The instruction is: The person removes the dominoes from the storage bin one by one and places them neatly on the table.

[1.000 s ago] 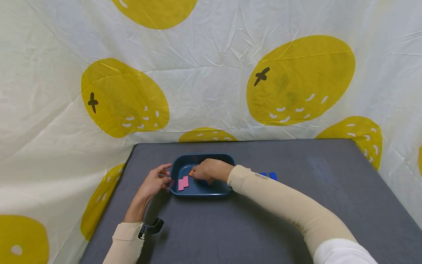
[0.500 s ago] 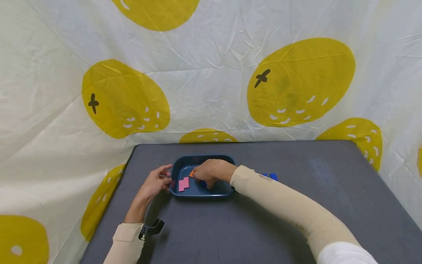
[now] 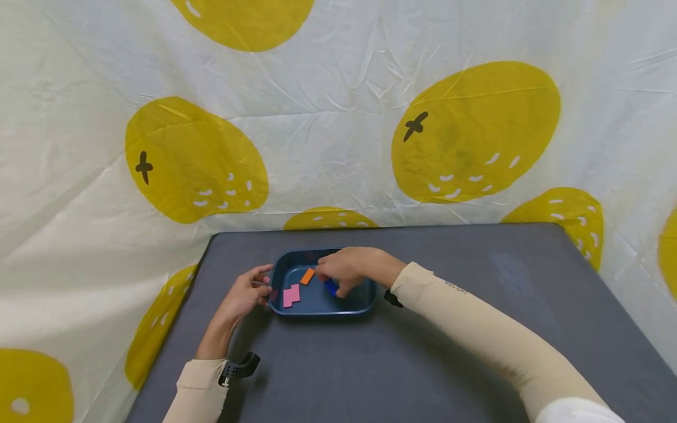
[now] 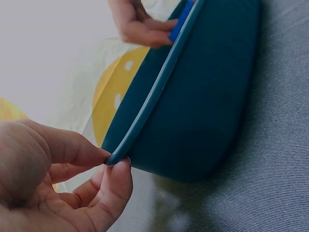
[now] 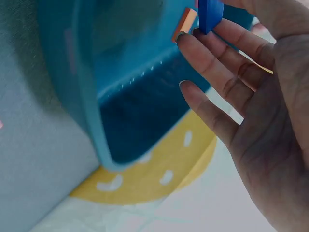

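A dark blue-green tray (image 3: pixel 317 313) stands on the table. My left hand (image 3: pixel 243 298) pinches its left rim between thumb and fingers, as the left wrist view shows closely. Over the inside of the tray, my right hand (image 3: pixel 353 267) holds a blue block (image 5: pixel 210 14) at its fingertips; the other fingers are spread and bent only a little. On the tray floor lies an orange block (image 3: pixel 307 277), just left of the right fingertips. Nearer the left wall is a stepped pink shape (image 3: pixel 291 295); whether it is one block or two I cannot tell.
The grey table (image 3: pixel 317 364) ends at a back edge just behind the tray. A white cloth (image 3: pixel 328 158) with yellow fruit prints hangs behind and at the left. A dark wrist strap (image 3: pixel 240 368) is on the left wrist.
My right hand has drawn to the right, off the orange block, which now shows whole. The sleeve now hides the blue pieces seen earlier on the table. The left hand keeps its place.
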`<state>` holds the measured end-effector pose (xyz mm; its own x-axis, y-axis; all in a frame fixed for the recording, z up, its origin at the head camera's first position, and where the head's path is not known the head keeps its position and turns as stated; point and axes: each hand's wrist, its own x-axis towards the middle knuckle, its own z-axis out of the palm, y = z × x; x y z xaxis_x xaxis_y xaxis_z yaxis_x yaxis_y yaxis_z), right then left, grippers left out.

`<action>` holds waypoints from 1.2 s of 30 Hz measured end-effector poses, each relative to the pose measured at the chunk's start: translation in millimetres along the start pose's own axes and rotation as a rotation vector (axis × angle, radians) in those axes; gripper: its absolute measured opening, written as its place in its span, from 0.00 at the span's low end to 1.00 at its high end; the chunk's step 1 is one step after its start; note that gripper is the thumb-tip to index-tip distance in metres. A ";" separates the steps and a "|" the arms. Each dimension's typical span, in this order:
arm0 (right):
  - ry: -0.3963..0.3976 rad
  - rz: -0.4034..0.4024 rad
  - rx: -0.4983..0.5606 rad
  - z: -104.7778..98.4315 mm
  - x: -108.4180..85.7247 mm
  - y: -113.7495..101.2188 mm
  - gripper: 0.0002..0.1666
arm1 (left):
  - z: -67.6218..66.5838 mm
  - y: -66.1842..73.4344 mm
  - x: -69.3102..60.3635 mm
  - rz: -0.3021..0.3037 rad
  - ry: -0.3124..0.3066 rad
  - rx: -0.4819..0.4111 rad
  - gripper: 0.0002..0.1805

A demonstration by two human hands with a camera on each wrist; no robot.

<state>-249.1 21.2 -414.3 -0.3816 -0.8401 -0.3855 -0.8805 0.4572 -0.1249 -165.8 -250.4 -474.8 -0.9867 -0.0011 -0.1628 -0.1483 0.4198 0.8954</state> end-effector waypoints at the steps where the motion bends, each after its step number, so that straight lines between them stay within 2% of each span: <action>1: 0.012 0.004 0.007 -1.1 -4.5 1.6 0.24 | -0.3 0.0 -0.3 -0.003 0.005 0.002 0.30; 9: 0.100 0.082 0.059 -1.6 -43.9 25.0 0.25 | -0.5 1.7 -0.7 -0.016 0.001 0.001 0.30; 17: 0.175 0.102 0.118 9.2 -82.6 48.1 0.24 | -0.8 -2.0 2.3 -0.001 -0.001 0.018 0.30; 29: 0.195 0.216 0.215 33.7 -133.0 71.7 0.21 | -1.2 -4.6 1.1 0.012 0.001 0.012 0.30; 36: 0.205 0.240 0.269 52.0 -153.2 86.3 0.20 | -0.8 -5.0 2.6 0.010 -0.001 -0.004 0.30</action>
<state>-252.0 204.5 -413.6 -0.6387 -0.7289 -0.2463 -0.6656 0.6841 -0.2984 -167.7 -253.2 -479.3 -0.9881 0.0041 -0.1541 -0.1384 0.4165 0.8986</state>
